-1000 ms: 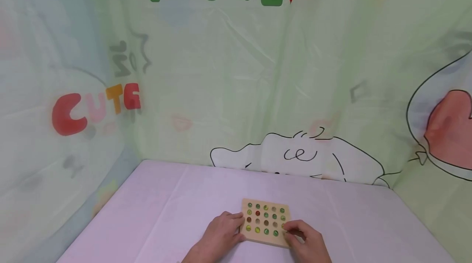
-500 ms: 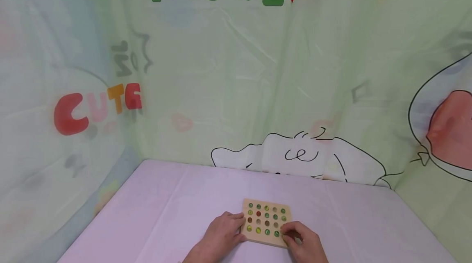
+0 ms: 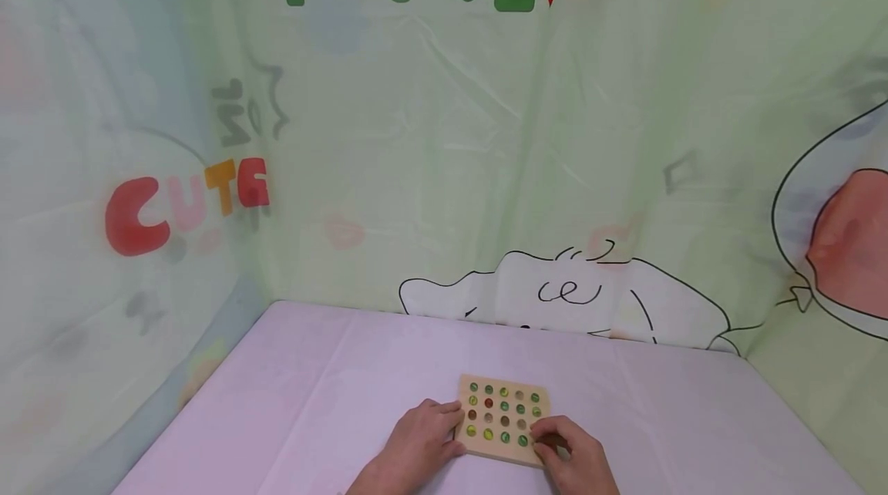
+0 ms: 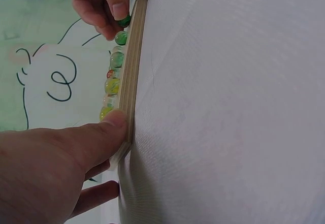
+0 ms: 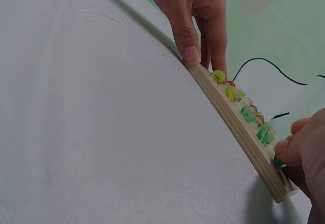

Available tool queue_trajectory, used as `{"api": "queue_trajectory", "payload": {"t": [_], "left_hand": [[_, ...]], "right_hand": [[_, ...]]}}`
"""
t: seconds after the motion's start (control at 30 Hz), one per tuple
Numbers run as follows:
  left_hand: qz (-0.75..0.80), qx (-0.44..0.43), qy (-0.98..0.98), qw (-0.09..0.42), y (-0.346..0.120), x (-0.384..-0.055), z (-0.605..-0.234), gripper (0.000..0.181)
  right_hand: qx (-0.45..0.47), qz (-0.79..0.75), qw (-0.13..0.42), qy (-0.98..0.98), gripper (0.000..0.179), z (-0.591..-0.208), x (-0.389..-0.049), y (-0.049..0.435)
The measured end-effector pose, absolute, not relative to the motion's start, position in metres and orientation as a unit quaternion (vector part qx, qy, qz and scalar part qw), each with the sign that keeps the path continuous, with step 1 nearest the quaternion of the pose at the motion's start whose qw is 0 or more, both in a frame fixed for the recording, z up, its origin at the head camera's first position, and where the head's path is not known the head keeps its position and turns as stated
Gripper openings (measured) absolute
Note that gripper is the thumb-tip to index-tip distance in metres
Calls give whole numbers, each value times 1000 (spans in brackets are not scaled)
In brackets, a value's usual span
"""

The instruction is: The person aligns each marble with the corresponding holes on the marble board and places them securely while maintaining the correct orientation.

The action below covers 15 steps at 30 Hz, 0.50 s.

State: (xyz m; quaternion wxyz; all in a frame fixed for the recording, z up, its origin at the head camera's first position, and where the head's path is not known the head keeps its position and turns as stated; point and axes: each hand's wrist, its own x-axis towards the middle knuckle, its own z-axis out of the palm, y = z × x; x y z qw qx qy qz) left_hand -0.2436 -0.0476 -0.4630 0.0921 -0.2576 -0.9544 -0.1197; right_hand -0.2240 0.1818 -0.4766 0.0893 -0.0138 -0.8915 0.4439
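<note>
A square wooden board [image 3: 496,449] lies flat on the table, with rows of glass marbles sitting in its holes. Green, yellow, red-brown and clear marbles are visible. My left hand [image 3: 416,445] holds the board's left side, thumb at the near corner and fingers along the edge. At the near right corner, my right hand [image 3: 577,458] pinches a green marble [image 5: 279,161] between thumb and fingers, right at the board's surface. That green marble [image 4: 124,21] shows under the fingertips in the left wrist view too. Whether it sits fully in its hole is hidden by the fingers.
A pale lilac cloth [image 3: 333,402] covers the table. Behind it hangs a light green printed curtain [image 3: 430,171] with cartoon drawings and lettering, and another printed sheet [image 3: 139,325] closes off the left side.
Since one second ago my right hand has moved slightly left over the board's near right corner. My left hand stays on the board, and the head view has shifted a little.
</note>
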Motion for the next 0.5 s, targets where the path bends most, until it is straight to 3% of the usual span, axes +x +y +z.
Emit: {"api": "queue_trajectory", "payload": {"t": [0.5], "left_hand": [[-113,-258,-955,93,-48,-243,-462,44]], "right_hand": [[-11,444,101,-890,28,-475,-222,181]]}}
